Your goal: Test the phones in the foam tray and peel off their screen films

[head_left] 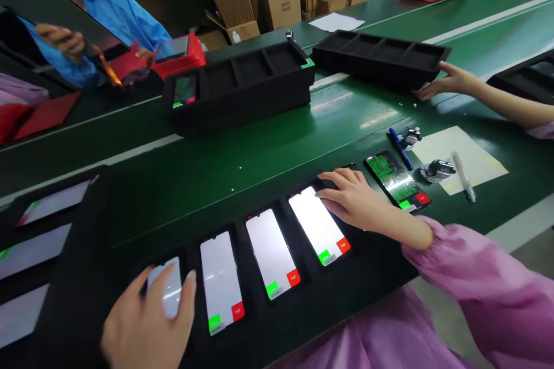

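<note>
A black foam tray [255, 334] lies before me, holding several phones in a row. Their screens glow white, with green and red boxes at the lower end. My left hand [145, 317] spreads over the leftmost phone [167, 285], thumb at its right and fingers at its left; whether it touches is unclear. At the right end, my right hand [352, 202] reaches over the tray with fingers stretched out, the tips at the upper edge of a bright phone [318, 225]. What lies beneath the palm is mostly hidden. Right of that hand is a phone with green text [396, 179].
Another black tray with phones [90, 265] stands at left. Across the green belt sit a stack of black trays [242, 106] and another tray [376, 60], touched by a co-worker's hand [454, 81]. A blue pen [401, 149] and paper [476, 155] lie right. A blue-sleeved person works opposite.
</note>
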Available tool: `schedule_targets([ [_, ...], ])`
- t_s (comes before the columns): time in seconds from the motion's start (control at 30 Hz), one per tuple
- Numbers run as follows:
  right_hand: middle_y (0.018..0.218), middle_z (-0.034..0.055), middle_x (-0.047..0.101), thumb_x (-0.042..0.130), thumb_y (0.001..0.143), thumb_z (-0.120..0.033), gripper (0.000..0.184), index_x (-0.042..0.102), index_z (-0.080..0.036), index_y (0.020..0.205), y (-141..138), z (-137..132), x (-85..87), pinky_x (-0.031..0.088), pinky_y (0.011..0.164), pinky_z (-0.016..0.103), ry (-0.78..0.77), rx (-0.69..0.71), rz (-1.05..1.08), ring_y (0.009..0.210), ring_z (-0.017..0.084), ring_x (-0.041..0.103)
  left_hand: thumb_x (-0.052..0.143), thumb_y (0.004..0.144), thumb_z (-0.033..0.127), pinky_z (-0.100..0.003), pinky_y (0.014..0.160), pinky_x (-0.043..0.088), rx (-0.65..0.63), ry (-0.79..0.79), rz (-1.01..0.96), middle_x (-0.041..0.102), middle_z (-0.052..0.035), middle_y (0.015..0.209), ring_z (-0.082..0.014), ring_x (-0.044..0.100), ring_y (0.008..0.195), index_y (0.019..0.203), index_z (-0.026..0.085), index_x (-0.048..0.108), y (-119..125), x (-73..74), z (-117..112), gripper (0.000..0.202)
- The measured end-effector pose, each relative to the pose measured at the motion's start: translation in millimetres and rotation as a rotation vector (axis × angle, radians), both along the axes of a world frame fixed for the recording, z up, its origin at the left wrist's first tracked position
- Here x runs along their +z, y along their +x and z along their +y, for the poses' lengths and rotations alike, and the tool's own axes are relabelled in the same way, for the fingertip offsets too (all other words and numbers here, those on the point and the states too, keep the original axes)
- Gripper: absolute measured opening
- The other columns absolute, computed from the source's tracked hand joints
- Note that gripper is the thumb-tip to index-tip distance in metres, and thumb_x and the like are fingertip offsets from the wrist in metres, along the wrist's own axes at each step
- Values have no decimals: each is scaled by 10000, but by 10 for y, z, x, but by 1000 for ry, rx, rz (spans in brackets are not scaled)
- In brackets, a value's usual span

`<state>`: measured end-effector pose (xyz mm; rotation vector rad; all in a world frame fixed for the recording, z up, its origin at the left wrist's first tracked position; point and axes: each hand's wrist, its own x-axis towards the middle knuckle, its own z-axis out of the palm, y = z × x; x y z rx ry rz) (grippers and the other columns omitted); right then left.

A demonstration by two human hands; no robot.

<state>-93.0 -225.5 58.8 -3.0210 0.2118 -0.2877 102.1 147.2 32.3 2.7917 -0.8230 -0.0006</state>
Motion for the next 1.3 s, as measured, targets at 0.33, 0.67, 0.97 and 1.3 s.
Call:
schedule_targets([
  [0.33,1561,123,514,603,1011,-300,256,804,-191,896,591,77,-56,430,972,526,-95,17,114,1353,378,480,405,946,346,-615,1031,444,-322,11,-90,683,-184,1183,-363,576,1191,848,218,755,-12,23,-1410,386],
  [0.67,1545,71,539,744,930,-357,230,809,-235,747,665,77,-234,419,937,522,115,-119,50,1359,393,469,339,963,434,-590,1085,432,-325,-92,7,671,-157,1051,-314,653,1068,715,209,648,23,-55,-1483,456],
  [0.97,1647,48,398,731,930,-288,170,814,-264,784,678,33,-310,382,929,532,231,-149,70,1417,402,409,381,950,472,-426,934,548,-276,-89,32,653,-137,1025,-268,660,925,612,223,580,27,-48,-1600,464],
  [1.3,818,22,660,503,1033,-140,245,678,-208,876,-515,438,310,424,727,340,507,302,-56,723,154,539,573,1007,273,-363,1052,490,-901,-477,67,760,-71,1129,-190,697,1070,1206,174,657,-976,167,-1448,237],
])
